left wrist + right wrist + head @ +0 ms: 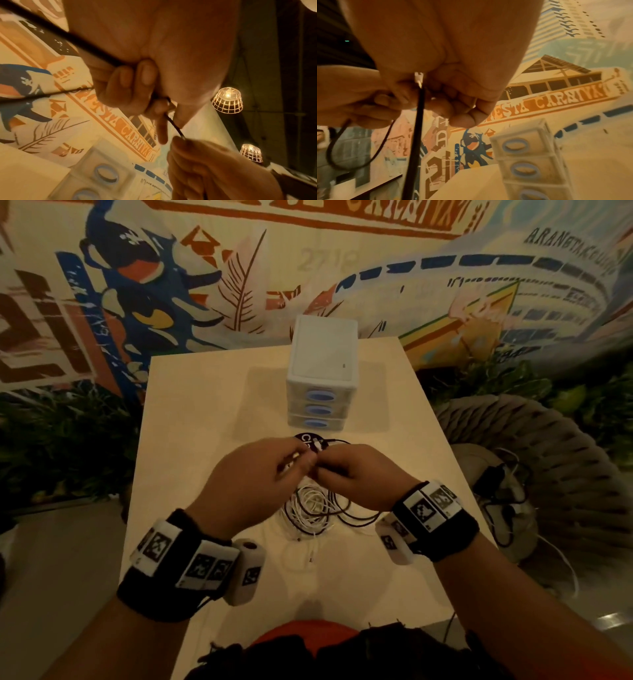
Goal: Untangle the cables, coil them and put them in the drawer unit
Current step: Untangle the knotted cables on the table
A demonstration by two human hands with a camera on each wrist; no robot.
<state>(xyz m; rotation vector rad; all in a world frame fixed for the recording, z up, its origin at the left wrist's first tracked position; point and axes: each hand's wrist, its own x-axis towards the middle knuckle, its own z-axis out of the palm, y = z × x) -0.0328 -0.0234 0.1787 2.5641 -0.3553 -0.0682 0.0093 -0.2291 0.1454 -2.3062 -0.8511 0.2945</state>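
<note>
While the smooth pale table (191,412) carries a boxy white plastic drawer unit (322,361) with oval blue handles, a loose black-and-white tangle of thin cables (318,508) lies nearer; above it, left hand (253,477) and right hand (356,474) each pinch a black cable (175,125)

Head view: high, facing down past both hands. Wrist views: very close under each palm, facing forward; all share the white three-drawer plastic unit (322,378) beyond the hands.

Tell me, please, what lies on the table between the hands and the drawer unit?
In the head view, a black round disc with white lettering lies before the drawer unit.
</note>
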